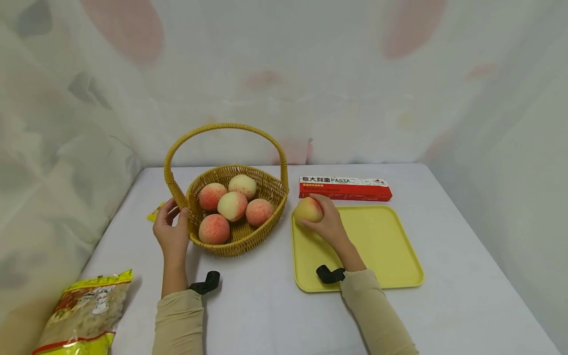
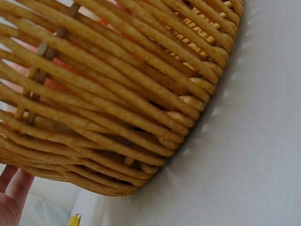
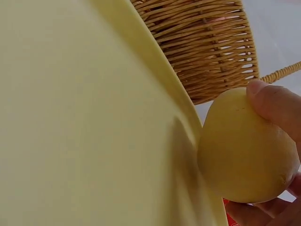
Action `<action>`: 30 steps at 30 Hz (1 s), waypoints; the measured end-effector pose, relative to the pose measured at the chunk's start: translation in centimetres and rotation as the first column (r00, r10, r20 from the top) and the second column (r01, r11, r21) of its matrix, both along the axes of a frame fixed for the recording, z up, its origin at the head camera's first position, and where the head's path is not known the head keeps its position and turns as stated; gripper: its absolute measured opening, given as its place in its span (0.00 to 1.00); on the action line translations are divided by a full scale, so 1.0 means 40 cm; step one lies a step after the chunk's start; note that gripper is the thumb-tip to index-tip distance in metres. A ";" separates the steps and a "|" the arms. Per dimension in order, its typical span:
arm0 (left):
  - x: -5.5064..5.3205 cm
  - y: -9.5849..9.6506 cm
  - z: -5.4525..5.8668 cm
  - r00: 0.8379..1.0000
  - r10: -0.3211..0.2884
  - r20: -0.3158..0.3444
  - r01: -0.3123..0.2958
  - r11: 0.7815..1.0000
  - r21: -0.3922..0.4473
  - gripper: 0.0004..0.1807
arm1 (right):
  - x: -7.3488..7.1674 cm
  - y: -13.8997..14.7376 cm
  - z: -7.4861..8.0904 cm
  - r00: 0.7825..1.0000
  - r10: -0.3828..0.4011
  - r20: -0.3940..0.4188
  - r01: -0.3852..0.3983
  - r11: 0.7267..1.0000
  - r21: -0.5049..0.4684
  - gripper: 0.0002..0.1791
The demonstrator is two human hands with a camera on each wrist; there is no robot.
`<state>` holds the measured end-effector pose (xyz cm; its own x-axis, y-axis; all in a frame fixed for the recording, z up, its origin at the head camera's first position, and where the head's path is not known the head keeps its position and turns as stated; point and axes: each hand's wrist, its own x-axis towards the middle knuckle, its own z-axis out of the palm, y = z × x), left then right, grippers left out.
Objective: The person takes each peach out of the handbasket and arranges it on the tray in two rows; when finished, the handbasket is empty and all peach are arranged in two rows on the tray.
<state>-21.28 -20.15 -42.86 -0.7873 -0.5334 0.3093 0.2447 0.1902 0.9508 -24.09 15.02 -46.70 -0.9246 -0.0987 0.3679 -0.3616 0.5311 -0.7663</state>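
A wicker basket (image 1: 239, 246) with a tall arched handle stands left of centre and holds several pink-and-cream peaches (image 1: 232, 206). My left hand (image 1: 173, 234) grips its left side by the foot of the handle, with the thumb nearer the basket's front. In the left wrist view, the woven wall (image 2: 108, 103) fills much of the picture and the fingers (image 2: 19, 188) show at its edge. My right hand (image 1: 327, 222) holds a yellow peach (image 1: 308, 210) with a red blush between thumb and fingers, over the far left corner of a yellow tray (image 1: 377, 246).
Behind the tray lies a red-and-white pasta box (image 1: 345, 188). A yellow-edged clear food bag (image 1: 86, 310) lies at the near left. Partly hidden behind my left hand is a small yellow packet (image 1: 154, 212). Fabric walls stand around the white table (image 1: 266, 305).
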 end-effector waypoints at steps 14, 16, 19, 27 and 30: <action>0.002 0.005 0.006 1.000 0.002 0.011 -0.002 1.000 -0.005 0.19 | -0.013 -0.016 0.015 0.998 0.038 0.045 -0.047 0.971 0.236 0.40; 0.003 0.004 0.007 1.000 0.002 0.005 -0.002 1.000 -0.009 0.19 | -0.011 -0.018 0.013 0.997 0.052 0.064 -0.066 0.967 0.244 0.42; -0.003 -0.003 -0.002 1.000 0.004 0.010 -0.004 1.000 -0.018 0.19 | -0.006 -0.021 0.011 0.995 0.061 0.081 -0.077 0.975 0.209 0.43; -0.029 -0.024 -0.050 1.000 0.019 0.010 -0.019 1.000 -0.025 0.19 | 0.005 -0.027 0.034 0.998 0.066 -0.005 -0.066 0.993 0.094 0.43; -0.030 -0.022 -0.052 1.000 0.015 0.002 -0.015 1.000 -0.023 0.19 | 0.012 -0.036 0.059 0.993 0.050 -0.102 -0.048 0.998 0.028 0.39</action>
<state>-22.50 -21.02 -44.94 -0.7803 -0.5375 0.3197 0.2392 0.2158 0.9467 -23.60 13.58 -44.34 -0.8758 -0.1537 0.4575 -0.4639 0.5298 -0.7101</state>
